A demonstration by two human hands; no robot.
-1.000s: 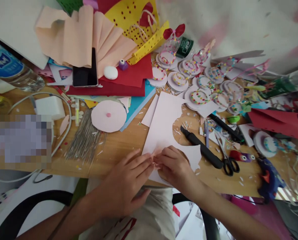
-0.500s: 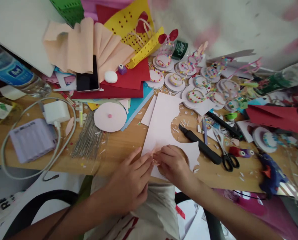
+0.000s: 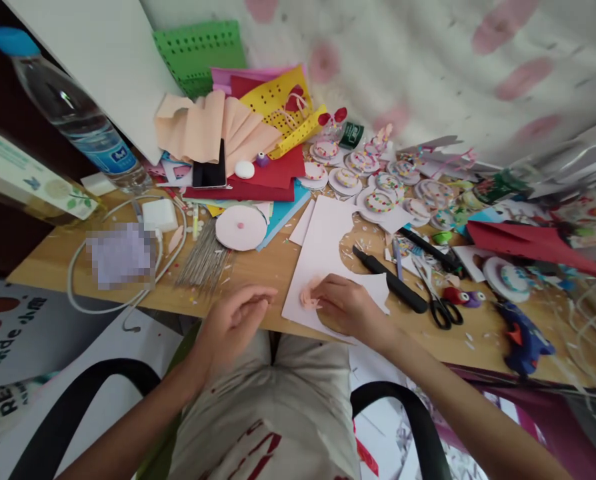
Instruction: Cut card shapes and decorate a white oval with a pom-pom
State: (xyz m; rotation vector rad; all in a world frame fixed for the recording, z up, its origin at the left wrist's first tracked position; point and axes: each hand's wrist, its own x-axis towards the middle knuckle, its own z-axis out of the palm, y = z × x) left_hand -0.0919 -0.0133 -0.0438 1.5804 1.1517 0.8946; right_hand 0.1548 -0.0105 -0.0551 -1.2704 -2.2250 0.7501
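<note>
Small pink paper piece is lying on the white sheet, at the near edge of the counter. Right hand is resting on the sheet just right of the piece, fingertips pinching it closed. Left hand is hovering off the near edge, apart from the piece, fingers curled loosely with nothing in them.

Just right of the sheet: black craft knife, then scissors, then a blue glue gun. Far of the sheet, 1 pink disc and a cluster of decorated discs. Wire bundle is sitting to the left.

Risks, as judged: the piece is being held 1-handed, so its folds could spring open. The sheet is overhanging the near edge, so pressure there could tip it off. The knife is lying close to the right wrist, so a sideways move could knock it.
</note>
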